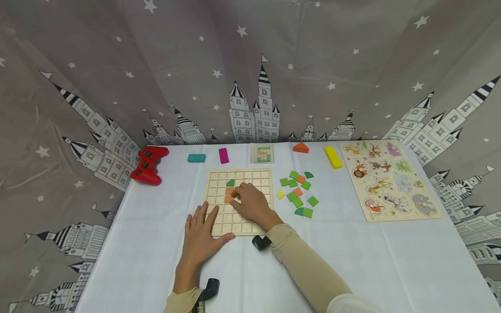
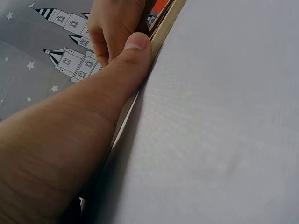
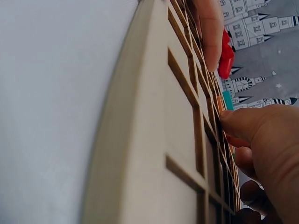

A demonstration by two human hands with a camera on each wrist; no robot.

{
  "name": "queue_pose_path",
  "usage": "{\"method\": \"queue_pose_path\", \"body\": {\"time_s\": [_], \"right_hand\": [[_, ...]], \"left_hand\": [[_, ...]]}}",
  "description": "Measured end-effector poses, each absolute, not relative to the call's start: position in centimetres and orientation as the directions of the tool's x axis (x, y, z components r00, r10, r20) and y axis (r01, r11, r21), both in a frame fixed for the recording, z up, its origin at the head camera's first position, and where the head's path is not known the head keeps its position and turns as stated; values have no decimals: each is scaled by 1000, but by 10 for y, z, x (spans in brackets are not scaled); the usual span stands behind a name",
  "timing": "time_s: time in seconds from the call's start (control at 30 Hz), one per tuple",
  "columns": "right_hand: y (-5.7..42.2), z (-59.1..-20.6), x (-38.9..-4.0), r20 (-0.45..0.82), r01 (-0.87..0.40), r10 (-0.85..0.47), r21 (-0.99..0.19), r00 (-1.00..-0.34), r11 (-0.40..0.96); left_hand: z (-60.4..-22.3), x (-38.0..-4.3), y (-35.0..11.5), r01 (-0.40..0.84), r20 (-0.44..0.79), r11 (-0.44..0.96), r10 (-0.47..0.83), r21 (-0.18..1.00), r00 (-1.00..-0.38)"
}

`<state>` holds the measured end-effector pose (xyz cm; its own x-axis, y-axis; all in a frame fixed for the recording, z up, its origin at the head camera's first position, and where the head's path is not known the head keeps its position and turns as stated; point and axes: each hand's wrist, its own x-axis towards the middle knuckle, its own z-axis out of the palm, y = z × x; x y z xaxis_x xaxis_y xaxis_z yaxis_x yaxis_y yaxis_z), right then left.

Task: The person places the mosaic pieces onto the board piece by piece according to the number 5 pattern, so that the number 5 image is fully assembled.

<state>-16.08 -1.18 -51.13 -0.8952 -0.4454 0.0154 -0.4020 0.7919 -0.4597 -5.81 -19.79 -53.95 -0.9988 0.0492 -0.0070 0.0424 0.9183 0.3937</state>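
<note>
A white cloth (image 1: 391, 269) covers the table under both hands, and a grey backdrop (image 1: 176, 43) printed with stars and castles rises beyond them and wraps round both sides. Between the hands, and partly under them, lies a pale gridded board (image 1: 227, 217).

The left hand (image 1: 201, 237) is open, fingers spread, with its fingertips over the board's left side and its thumb along the near edge. The right hand (image 1: 252, 203) reaches in over the grid, fingers bent in, thumb touching at the orange tiles (image 1: 228, 199). Whether it pinches one, I can't tell from here; the fingers hide it. Just beyond those tiles sits a green quarter-round tile (image 1: 230, 183), also in the grid.

To the right of the right hand, loose green squares (image 1: 307, 213) are scattered with other small pieces, a yellow one (image 1: 280, 194) nearest it. Farther right is an animal puzzle (image 1: 362, 191). Beyond the hands stand a pattern card (image 1: 262, 153), a magenta block (image 1: 223, 155) and a teal block (image 1: 196, 158); a red game controller (image 1: 148, 165) lies beyond the left hand, off to its left.
</note>
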Motion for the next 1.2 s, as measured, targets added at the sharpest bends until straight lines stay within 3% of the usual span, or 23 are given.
{"method": "queue_pose_path", "body": {"time_s": [0.3, 0.6, 0.83, 1.2], "right_hand": [[6, -514, -162, 24, -391, -437, -492, -899, 778], [108, -508, -163, 45, -221, -252, -647, -967, 730], [167, -511, -162, 7, -209, -255, -593, -967, 778], [180, -515, -165, -101, -171, -258, -516, -961, 839]], "left_hand": [[-540, -58, -198, 35, -2, 916, 40, 400, -999], [-540, -58, -196, 37, -4, 911, 43, 410, -999], [-537, -57, -200, 15, -18, 911, 25, 412, -1000], [-539, -58, -198, 25, -7, 908, 31, 418, -1000]]}}
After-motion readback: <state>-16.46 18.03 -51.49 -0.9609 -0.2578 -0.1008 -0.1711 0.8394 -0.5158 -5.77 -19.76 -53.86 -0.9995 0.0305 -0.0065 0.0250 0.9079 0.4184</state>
